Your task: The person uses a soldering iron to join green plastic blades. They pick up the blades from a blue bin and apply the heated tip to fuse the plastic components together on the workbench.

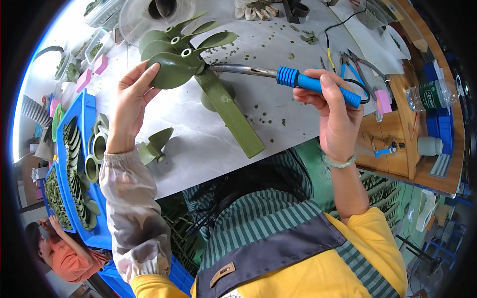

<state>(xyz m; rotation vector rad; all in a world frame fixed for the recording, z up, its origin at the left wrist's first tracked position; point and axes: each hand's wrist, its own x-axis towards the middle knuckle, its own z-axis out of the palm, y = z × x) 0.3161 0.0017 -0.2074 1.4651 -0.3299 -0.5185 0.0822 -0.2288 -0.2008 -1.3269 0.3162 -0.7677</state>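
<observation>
My left hand [134,102] pinches the edge of a green wax propeller [174,71], one of several with pale ringed hubs lined up along a green wax bar [231,116]. In my right hand [333,107] is a blue-handled soldering iron [318,85], gripped like a pen. Its metal tip meets the wax near the joint between the nearest propeller and the bar. Under the bar, another rounded green piece [211,102] is partly hidden. On the table beside my left forearm lies a separate small green wax propeller [156,143].
Green wax crumbs dot the white table [293,129]. Pliers [360,69] and a pink block [382,102] are at the right, near a plastic bottle [431,95]. Blue trays [92,111] of green parts stand left; a person in orange [72,256] works beyond.
</observation>
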